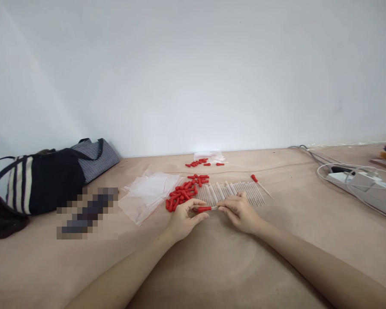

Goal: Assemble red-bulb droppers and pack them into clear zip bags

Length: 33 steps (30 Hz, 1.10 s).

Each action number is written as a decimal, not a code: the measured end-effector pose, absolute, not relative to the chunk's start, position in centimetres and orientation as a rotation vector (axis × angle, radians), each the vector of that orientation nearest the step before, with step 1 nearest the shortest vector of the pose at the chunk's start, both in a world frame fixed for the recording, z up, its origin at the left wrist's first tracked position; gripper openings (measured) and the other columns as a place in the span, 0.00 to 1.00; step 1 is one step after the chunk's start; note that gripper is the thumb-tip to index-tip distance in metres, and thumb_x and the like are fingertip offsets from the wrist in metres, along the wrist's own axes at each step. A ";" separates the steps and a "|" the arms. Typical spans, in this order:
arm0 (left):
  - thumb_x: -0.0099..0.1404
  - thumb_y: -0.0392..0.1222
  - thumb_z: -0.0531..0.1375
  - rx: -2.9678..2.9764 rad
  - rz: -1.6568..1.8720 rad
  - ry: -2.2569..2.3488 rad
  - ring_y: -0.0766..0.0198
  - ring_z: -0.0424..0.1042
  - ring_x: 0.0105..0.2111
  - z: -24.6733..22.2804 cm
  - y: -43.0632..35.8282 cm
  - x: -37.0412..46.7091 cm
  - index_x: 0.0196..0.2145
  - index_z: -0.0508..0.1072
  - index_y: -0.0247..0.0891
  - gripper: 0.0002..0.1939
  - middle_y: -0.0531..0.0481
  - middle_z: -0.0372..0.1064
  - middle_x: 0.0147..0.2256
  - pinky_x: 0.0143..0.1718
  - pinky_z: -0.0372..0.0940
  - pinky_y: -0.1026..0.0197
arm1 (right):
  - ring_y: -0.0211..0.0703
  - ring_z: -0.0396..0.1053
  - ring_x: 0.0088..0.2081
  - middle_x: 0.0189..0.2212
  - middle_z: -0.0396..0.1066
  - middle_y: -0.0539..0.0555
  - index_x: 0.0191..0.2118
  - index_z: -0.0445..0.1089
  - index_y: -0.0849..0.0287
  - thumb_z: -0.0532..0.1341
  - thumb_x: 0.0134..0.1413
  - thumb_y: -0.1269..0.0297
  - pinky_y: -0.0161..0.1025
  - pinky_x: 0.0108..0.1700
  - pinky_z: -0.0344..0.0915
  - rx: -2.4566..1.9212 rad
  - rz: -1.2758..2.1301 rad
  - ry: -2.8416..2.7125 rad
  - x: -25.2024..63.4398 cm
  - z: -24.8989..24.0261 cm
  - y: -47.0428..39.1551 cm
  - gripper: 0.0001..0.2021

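Between finger and thumb, my left hand (186, 218) grips a red rubber dropper bulb (204, 209). My right hand (239, 212) pinches a thin clear glass tube (214, 208) whose end meets the bulb's narrow mouth; how deep it sits I cannot tell. Just beyond my left hand lies a pile of red bulbs (182, 192). A row of loose clear tubes (227, 189) is spread side by side behind both hands, partly hidden by my right hand. At the row's right end rests a dropper with a red bulb (254, 178) on its tube.
Clear zip bags (151, 189) lie left of the pile. More red bulbs (199, 162) and a clear bag (209, 156) are near the wall. A black striped bag (54, 180) stands at left, beside a blurred-out patch (90, 213). A power strip (363, 186) with cables sits at right.
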<state>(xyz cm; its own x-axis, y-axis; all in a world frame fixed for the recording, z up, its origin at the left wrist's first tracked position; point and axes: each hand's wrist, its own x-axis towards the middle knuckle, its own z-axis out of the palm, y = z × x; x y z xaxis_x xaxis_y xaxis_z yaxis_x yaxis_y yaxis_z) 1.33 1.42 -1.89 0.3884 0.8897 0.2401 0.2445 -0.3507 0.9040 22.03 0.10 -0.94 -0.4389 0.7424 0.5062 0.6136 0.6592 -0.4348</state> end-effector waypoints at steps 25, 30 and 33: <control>0.50 0.42 0.63 1.738 1.203 1.035 0.63 0.71 0.28 -2.1 1.4 2.4 0.26 0.72 0.34 0.08 0.49 0.73 0.27 0.31 0.67 0.62 | 0.37 0.66 0.28 0.27 0.73 0.50 0.35 0.70 0.55 0.50 0.57 0.64 0.42 0.41 0.46 -1.048 0.228 -2.206 21.6 -1.0 -0.1 0.11; 0.50 0.39 0.64 2.201 1.154 1.227 0.60 0.67 0.39 -0.8 1.8 0.6 0.50 0.63 0.42 0.28 0.48 0.67 0.44 0.40 0.64 0.57 | 0.43 0.66 0.36 0.31 0.73 0.52 0.31 0.72 0.54 0.52 0.54 0.60 0.42 0.43 0.47 -1.407 0.029 -2.001 25.2 0.0 1.5 0.12; 0.51 0.37 0.62 2.511 1.148 1.314 0.57 0.64 0.43 -0.1 2.4 -0.7 0.43 0.69 0.41 0.19 0.48 0.66 0.41 0.45 0.59 0.53 | 0.47 0.67 0.37 0.31 0.73 0.54 0.31 0.73 0.55 0.50 0.53 0.59 0.43 0.42 0.49 -1.905 -0.052 -1.616 28.4 0.1 3.1 0.14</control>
